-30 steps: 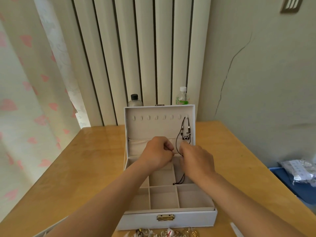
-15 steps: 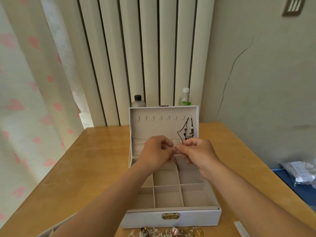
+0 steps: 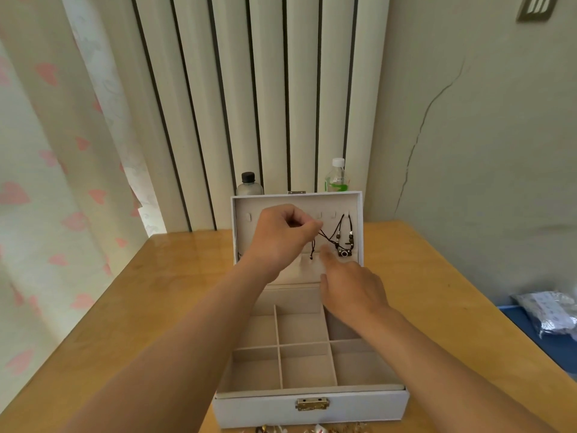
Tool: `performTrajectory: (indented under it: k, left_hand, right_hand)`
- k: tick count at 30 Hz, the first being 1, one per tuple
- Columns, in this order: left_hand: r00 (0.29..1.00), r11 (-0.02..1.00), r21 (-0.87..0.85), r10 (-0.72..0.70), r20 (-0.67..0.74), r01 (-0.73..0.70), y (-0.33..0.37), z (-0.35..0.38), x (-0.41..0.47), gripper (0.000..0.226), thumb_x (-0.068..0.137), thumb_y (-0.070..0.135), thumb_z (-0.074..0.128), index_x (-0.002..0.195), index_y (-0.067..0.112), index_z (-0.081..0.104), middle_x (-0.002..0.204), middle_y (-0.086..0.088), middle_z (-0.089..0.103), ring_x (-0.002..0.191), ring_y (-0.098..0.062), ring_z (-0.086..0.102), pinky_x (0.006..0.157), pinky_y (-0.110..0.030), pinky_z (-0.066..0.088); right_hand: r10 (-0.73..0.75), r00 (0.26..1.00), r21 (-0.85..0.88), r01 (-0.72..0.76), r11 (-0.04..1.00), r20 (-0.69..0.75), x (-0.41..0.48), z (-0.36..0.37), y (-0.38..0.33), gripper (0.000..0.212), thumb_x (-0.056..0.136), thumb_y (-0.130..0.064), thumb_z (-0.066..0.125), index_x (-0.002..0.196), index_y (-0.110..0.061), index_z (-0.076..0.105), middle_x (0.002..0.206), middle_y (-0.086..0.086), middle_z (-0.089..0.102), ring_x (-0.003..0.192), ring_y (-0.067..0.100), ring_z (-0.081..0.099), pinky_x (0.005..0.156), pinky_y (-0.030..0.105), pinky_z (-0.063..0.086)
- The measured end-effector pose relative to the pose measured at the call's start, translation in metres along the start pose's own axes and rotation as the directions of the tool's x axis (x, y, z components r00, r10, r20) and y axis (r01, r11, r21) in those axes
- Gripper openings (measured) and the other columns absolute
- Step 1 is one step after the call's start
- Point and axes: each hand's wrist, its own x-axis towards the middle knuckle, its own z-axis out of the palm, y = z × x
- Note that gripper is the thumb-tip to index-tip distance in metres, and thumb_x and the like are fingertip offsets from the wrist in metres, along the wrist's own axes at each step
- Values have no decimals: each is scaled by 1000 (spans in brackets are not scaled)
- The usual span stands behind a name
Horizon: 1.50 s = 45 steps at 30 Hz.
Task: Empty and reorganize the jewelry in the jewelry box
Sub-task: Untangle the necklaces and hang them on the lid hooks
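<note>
Black cord necklace [image 3: 344, 253] with camera-shaped pendant hangs inside upright lid of jewelry box [image 3: 265, 410], right side. Left hand [image 3: 281, 235] raised at lid hooks, fingers curled, pinching cord. Right hand [image 3: 352, 289] lower, fingers loosely extended, index beside pendant, apparently holding nothing. Loose jewelry [image 3: 318, 429] at near edge of table [image 3: 162, 292], cropped by frame. Bottles [image 3: 249, 184] half hidden behind lid.

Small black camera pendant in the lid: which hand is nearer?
Right. The right hand points just left of the small black camera pendant; the left hand pinches the black cord higher and further left.
</note>
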Motion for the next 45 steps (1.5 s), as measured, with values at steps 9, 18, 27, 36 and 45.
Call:
performTrajectory:
  k: [9, 18, 27, 36, 45]
  left_hand:
    - [995, 997, -14, 74, -59, -75, -6, 21, 10, 17, 79, 0, 76, 70, 11, 67, 84, 2, 75, 82, -11, 72, 83, -33, 60]
    - [981, 749, 634, 162, 107, -193, -20, 32, 8, 3, 83, 11, 68, 81, 12, 68, 85, -4, 68, 83, -24, 62, 75, -39, 55]
    - [980, 673, 718, 49, 194, -176, -11, 8, 12, 23, 94, 21, 60, 111, 13, 73, 112, -5, 67, 101, -22, 63, 91, -38, 53]
    - [865, 684, 563, 212, 455, -465, -27, 7, -8, 14, 89, 17, 70, 100, 12, 77, 92, -4, 70, 84, -17, 64, 79, -32, 51]
    - [938, 483, 805, 186, 292, -346, -29, 20, 5, 15, 93, 11, 53, 104, 15, 62, 94, -7, 65, 88, -30, 61, 69, -37, 50]
  right_hand:
    - [4, 993, 30, -1, 1000, -117, -2, 8, 8, 20, 95, -12, 43, 115, -16, 42, 93, 6, 67, 83, 34, 65, 55, 34, 34]
    - [1, 977, 83, 17, 996, -213, -4, 13, 12, 16, 100, -17, 40, 110, -17, 52, 88, 6, 67, 78, 35, 65, 56, 35, 42]
    - [13, 975, 124, 15, 992, -222, -5, 13, 11, 14, 100, -15, 42, 104, -17, 55, 84, 3, 67, 73, 33, 63, 57, 35, 46]
    - [43, 988, 98, -29, 995, -151, -5, 12, 8, 11, 102, -14, 39, 111, -20, 42, 93, 3, 66, 78, 31, 63, 57, 33, 36]
    - [58, 984, 136, -35, 990, -168, -5, 15, 8, 12, 99, -10, 41, 105, -19, 45, 88, 3, 66, 74, 32, 61, 57, 34, 41]
